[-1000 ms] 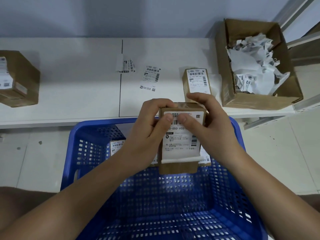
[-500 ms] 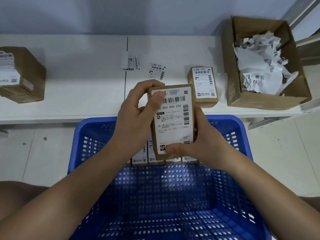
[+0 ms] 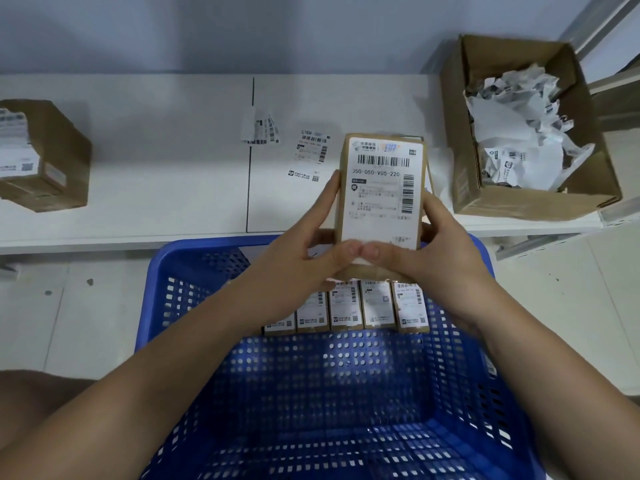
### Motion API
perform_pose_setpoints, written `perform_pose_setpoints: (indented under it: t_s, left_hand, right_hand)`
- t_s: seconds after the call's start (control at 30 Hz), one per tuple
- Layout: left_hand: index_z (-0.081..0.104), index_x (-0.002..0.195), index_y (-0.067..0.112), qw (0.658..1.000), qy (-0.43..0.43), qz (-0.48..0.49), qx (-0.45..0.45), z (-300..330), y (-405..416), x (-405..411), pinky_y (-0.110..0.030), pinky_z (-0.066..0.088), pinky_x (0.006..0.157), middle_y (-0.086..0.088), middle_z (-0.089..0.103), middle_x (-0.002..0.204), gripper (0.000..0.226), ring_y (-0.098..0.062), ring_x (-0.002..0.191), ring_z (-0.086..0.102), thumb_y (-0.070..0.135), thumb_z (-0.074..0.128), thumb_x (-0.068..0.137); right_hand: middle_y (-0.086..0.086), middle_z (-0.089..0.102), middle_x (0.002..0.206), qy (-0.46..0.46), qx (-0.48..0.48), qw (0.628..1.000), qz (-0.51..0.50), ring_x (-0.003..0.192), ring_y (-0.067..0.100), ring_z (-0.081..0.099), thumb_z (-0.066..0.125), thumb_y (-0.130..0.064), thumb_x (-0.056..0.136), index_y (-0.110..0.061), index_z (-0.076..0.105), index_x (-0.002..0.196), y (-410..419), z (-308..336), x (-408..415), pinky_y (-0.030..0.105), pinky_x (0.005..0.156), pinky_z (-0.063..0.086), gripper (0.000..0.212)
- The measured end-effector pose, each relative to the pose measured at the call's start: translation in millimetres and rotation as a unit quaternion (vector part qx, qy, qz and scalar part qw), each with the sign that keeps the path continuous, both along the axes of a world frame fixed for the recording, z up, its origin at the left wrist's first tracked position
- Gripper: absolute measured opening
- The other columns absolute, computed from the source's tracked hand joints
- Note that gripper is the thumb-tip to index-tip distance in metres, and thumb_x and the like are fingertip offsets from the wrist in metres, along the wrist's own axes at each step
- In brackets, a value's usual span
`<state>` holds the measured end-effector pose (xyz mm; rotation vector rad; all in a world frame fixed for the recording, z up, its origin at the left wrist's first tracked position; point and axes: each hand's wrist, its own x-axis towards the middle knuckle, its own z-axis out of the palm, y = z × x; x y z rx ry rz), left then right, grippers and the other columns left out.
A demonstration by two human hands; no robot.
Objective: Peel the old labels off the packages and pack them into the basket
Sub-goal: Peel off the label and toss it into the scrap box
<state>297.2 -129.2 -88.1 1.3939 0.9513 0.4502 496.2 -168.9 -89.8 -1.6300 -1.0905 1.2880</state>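
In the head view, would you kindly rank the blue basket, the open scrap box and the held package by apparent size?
1. blue basket, nearest the camera
2. open scrap box
3. held package, gripped by left hand and right hand

A white bench (image 3: 156,161) is seen carrying a brown box (image 3: 45,157) at left, loose labels (image 3: 308,154) mid-bench, and a scrap-filled carton (image 3: 526,133) at right.

Dim, bluish, even light; wide-angle bend at the edges.
Soft shadows; slight blur, perhaps motion, toward four o'clock.
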Motion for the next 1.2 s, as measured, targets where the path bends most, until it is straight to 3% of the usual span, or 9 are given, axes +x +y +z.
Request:
perform_pose_setpoints:
  t_s: [0.2,0.33,0.47,0.6,0.8,0.93,1.07,1.13,1.2]
  left_hand:
    - [0.002,0.149,0.069,0.999,-0.004,-0.035,0.013,4.8,3.6,-1.9,-0.031,0.058,0.096,0.028,0.058,0.139,0.097,-0.001,0.125,0.059,0.031,0.072,0.093]
    - [0.005,0.147,0.07,1.0,0.009,-0.007,0.022,3.2,-0.1,-1.2,-0.028,0.057,0.095,0.026,0.065,0.129,0.1,0.0,0.119,0.063,0.038,0.075,0.085]
    - [0.009,0.147,0.071,0.999,0.027,0.003,0.03,5.1,3.6,-6.7,-0.027,0.059,0.09,0.019,0.069,0.126,0.098,-0.001,0.113,0.067,0.025,0.073,0.09]
    - [0.013,0.149,0.067,1.0,0.018,0.006,0.004,9.1,9.7,-14.3,-0.015,0.057,0.074,0.016,0.073,0.121,0.096,-0.001,0.106,0.07,0.016,0.07,0.092]
    - [0.014,0.151,0.064,1.0,-0.007,-0.015,-0.023,12.6,11.6,-18.1,-0.027,0.061,0.084,0.01,0.073,0.123,0.094,-0.012,0.114,0.069,0.013,0.068,0.093]
    - [0.016,0.151,0.064,0.999,-0.019,-0.019,-0.037,11.0,11.8,-18.0,-0.034,0.061,0.087,0.006,0.073,0.125,0.091,-0.019,0.113,0.071,0.01,0.064,0.096]
    - [0.016,0.152,0.061,0.998,-0.014,-0.04,-0.039,9.5,7.6,-15.9,-0.028,0.061,0.083,0.012,0.071,0.126,0.091,-0.012,0.115,0.069,0.012,0.066,0.094]
    - [0.015,0.152,0.061,0.998,-0.008,-0.051,-0.037,9.2,6.1,-14.1,-0.028,0.061,0.082,0.016,0.07,0.128,0.093,-0.008,0.118,0.067,0.014,0.068,0.092]
    - [0.014,0.152,0.063,0.997,-0.006,-0.062,-0.037,9.3,4.8,-13.1,-0.03,0.061,0.085,0.015,0.069,0.129,0.095,-0.01,0.117,0.067,0.018,0.07,0.089]
  right_hand:
    - [-0.016,0.071,0.121,0.019,0.005,0.999,0.031,0.118,0.01,0.065,0.093,-0.043,0.053,-0.042,0.055,0.133,-0.1,2.5,8.6,0.041,0.092,0.06,0.088]
    - [-0.017,0.068,0.127,0.013,0.01,0.995,0.099,0.119,0.005,0.064,0.09,-0.031,0.064,-0.036,0.048,0.14,-0.6,6.9,14.1,0.033,0.093,0.059,0.087]
    - [-0.009,0.066,0.133,0.079,0.007,0.988,0.133,0.116,0.015,0.069,0.081,-0.013,0.076,-0.032,0.043,0.147,-0.1,8.6,20.8,0.035,0.091,0.059,0.083]
    - [-0.004,0.059,0.144,0.17,0.004,0.969,0.177,0.124,0.026,0.064,0.07,0.006,0.082,-0.028,0.035,0.154,0.9,12.8,31.3,0.041,0.098,0.056,0.087]
    - [0.001,0.052,0.151,0.217,-0.017,0.957,0.19,0.129,0.034,0.06,0.071,0.004,0.08,-0.027,0.029,0.158,1.9,9.7,38.0,0.047,0.104,0.051,0.094]
    - [-0.005,0.046,0.155,0.161,-0.006,0.975,0.154,0.126,0.027,0.063,0.083,0.003,0.072,-0.038,0.01,0.162,2.3,9.6,34.5,0.049,0.1,0.054,0.122]
    - [-0.034,0.013,0.161,0.025,0.054,0.991,0.123,0.133,-0.003,0.051,0.098,-0.022,0.05,-0.049,-0.007,0.158,0.1,14.2,30.9,0.037,0.094,0.059,0.153]
    - [-0.041,0.029,0.152,-0.009,0.082,0.991,0.109,0.132,-0.004,0.051,0.094,-0.027,0.047,-0.048,-0.001,0.158,0.4,14.6,30.3,0.038,0.093,0.059,0.147]
    - [-0.036,0.053,0.135,0.005,0.102,0.992,0.075,0.124,0.004,0.061,0.092,-0.021,0.05,-0.041,0.021,0.156,0.8,13.0,31.1,0.039,0.086,0.061,0.129]
